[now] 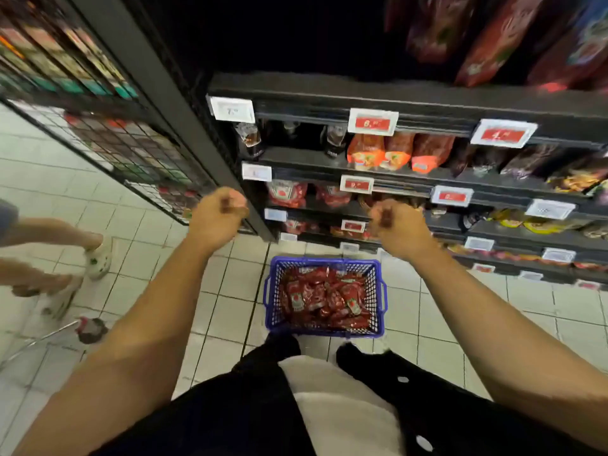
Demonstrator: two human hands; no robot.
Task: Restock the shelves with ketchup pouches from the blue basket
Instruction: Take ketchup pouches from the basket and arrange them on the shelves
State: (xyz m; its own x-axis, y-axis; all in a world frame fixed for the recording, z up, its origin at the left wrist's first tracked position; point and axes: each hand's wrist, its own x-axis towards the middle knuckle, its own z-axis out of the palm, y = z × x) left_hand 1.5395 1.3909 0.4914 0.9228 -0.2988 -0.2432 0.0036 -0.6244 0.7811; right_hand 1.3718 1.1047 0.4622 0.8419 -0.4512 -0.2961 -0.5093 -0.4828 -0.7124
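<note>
Both hands are up ahead of me — left hand (218, 210) and right hand (393, 222) curled into loose fists, nothing visibly held, though blur hides the fingers. Below them the blue basket (324, 330) sits on the tiled floor (460, 324), heaped with ketchup pouches (324, 299). Beyond — the dark shelves (394, 103), partly stocked.

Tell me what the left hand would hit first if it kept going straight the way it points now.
Probably the dark upright post at the shelf unit's left end. The left hand, fingers curled and empty, reaches forward toward it, above the blue basket. Depth is unclear; it might pass into the pouch shelf instead.
</note>
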